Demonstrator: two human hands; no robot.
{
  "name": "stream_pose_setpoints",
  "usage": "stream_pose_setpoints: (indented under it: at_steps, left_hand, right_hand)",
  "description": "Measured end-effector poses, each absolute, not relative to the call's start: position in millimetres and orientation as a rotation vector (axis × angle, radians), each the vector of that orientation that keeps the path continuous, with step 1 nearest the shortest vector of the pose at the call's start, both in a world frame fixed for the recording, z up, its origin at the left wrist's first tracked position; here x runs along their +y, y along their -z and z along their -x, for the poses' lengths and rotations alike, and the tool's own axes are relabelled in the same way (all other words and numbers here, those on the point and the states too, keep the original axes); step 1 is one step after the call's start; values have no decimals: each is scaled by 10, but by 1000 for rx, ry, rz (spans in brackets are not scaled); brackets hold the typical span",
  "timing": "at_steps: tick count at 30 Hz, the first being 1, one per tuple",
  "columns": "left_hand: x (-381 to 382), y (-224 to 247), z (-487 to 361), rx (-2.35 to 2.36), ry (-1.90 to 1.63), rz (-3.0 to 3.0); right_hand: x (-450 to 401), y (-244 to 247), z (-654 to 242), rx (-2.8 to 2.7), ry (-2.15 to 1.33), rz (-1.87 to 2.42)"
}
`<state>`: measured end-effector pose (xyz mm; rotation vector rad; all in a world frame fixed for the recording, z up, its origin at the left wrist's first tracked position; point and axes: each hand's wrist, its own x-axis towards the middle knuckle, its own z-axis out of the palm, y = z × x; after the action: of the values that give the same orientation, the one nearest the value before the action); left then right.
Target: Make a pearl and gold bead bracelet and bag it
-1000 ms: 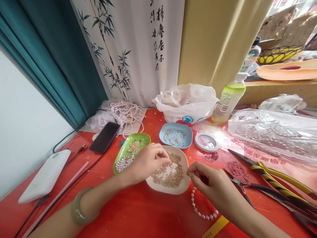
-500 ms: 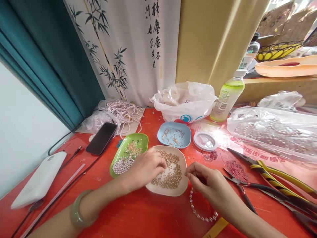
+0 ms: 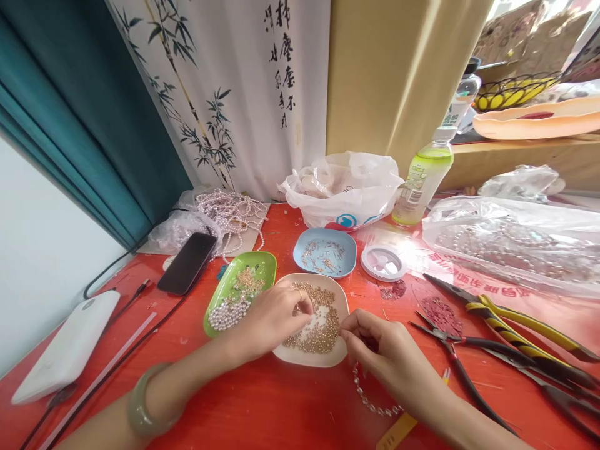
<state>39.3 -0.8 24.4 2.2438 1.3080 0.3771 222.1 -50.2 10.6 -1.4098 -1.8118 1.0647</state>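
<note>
My left hand (image 3: 276,315) is over a cream tray (image 3: 277,351) of small gold beads (image 3: 323,340), thumb and forefinger pinched together. Whatever is between those fingertips is too small to make out. At the tray's right edge my right hand (image 3: 382,344) is closed, its fingertips pinching one end of a beaded strand (image 3: 368,403). The strand's shiny beads curve down onto the red table below the hand. Beside my left hand a green tray (image 3: 269,262) holds pearly beads (image 3: 229,314) and small gold pieces (image 3: 248,280).
Behind are a blue tray (image 3: 302,237) of metal pins, a round clear-lidded case (image 3: 383,262), a plastic bag (image 3: 347,194) and a bottle (image 3: 422,181). Pliers (image 3: 497,319) and cutters (image 3: 450,340) lie right. A phone (image 3: 187,264) and power bank (image 3: 65,347) lie left.
The whole view has shifted slightly. The left fingertips have lifted a little from the beads while pinched. My right hand stays near the tray's edge with the strand.
</note>
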Motion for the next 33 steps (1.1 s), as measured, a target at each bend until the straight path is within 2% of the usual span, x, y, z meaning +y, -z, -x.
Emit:
stream_pose_setpoints:
  at_steps: [12,33]
  left_hand:
    - [-71,-234,-534,1017,-662,-1505]
    - [-95,-169,-550,1002,-688,-1411]
  right_hand:
    - [-554,-134,-2189,-1709,-1154,1368]
    - [-547,-153,-2133,-1510,-1295,1364]
